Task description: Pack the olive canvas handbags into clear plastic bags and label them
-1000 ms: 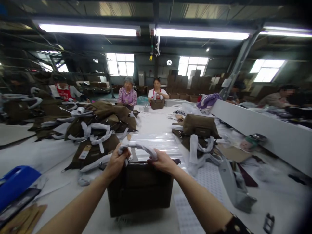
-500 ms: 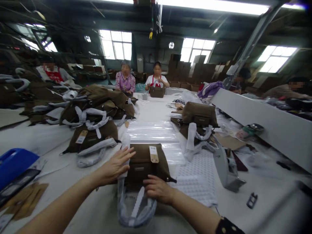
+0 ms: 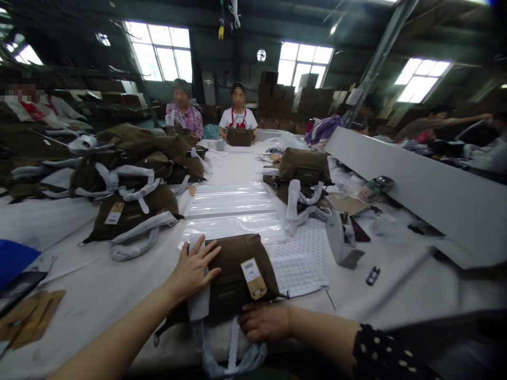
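Note:
A dark olive-brown handbag [image 3: 232, 264] lies in front of me at the near edge of the table, with a barcoded hang tag [image 3: 253, 277] on its front. Its wrapped handle [image 3: 233, 361] loops down toward me over the table edge. My left hand [image 3: 194, 272] rests with spread fingers on the bag's left side, over a white wrapping strip [image 3: 199, 303]. At the bag's near edge, beside the handle, my right hand [image 3: 265, 322] has its fingers bent together against the bag; its fingertips are partly hidden.
Clear plastic sleeves [image 3: 233, 211] lie beyond the bag. More handbags are piled at left [image 3: 134, 206] and right [image 3: 304, 169]. A grey tape dispenser [image 3: 344, 243] and a small black tool [image 3: 373, 275] lie to the right. A low white partition [image 3: 412, 190] runs along the right; co-workers sit opposite.
The handbag has turned slightly and its hang tag tilts more. My right hand has moved down to the bag's near edge, its fingers drawn together. My left hand stays on the bag's left side.

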Demonstrator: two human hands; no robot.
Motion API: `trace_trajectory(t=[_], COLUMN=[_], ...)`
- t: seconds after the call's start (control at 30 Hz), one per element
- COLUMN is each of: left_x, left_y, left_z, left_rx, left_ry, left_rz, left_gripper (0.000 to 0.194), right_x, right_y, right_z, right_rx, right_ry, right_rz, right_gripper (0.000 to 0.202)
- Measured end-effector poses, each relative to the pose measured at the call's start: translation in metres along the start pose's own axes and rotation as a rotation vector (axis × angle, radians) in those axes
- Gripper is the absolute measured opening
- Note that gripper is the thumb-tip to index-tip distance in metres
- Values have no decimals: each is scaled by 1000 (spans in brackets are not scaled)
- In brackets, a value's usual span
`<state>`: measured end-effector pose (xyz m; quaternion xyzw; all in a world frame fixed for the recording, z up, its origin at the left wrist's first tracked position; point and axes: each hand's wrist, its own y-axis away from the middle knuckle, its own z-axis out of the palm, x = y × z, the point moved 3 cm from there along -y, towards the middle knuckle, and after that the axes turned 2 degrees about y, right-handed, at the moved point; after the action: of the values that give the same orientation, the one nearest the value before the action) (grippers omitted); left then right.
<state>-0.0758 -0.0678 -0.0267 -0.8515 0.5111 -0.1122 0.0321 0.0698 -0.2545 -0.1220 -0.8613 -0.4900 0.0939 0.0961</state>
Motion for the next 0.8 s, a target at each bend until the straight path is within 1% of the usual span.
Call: trace_trajectory(t=[0.07, 0.13, 0.17, 0.23, 0.3, 0.37, 0.43, 0.5, 0.57, 0.63, 0.73, 0.8], left_x=[-5, -11, -14, -18, -21, -23, -25, -25, -23, -18, -7, -3], left_y=[-6, -9, -9, -9, -9, -11, -13, -16, -20, -26, -36, -40], left_z=[6, 9, 10, 12, 13, 13, 12, 10, 10, 16, 31, 42], left_rx=[-56, -69, -68, -54, -34, -18, -17, -30, -50, -52, -4, 18], left_ry=[11, 22, 32, 56, 80, 110, 148, 190, 213, 187, 71, 20], left_rz=[0, 18, 28, 40, 44, 45, 37, 16, -17, -21, 33, 44], left_gripper=[53, 53, 53, 54, 54, 53, 53, 56, 58, 58, 61, 61], right_x=[-6, -9, -9, -1, 18, 43, 67, 86, 100, 110, 119, 122], right_y=[-8, -19, -24, -32, -35, -32, -27, -26, -28, -34, -44, -47], right_z=[-19, -44, -58, -82, -94, -90, -77, -65, -57, -52, -44, -39], right_rx=[-53, -126, -128, -51, 60, 100, 85, 79, 92, 92, 46, 31], right_ry=[4, -49, -79, -91, -14, 79, 122, 151, 164, 149, 74, 26], right_rz=[86, 157, 184, 233, 338, 492, 625, 733, 826, 893, 942, 969], right_gripper=[4, 6, 8, 17, 26, 38, 59, 72, 76, 79, 78, 77])
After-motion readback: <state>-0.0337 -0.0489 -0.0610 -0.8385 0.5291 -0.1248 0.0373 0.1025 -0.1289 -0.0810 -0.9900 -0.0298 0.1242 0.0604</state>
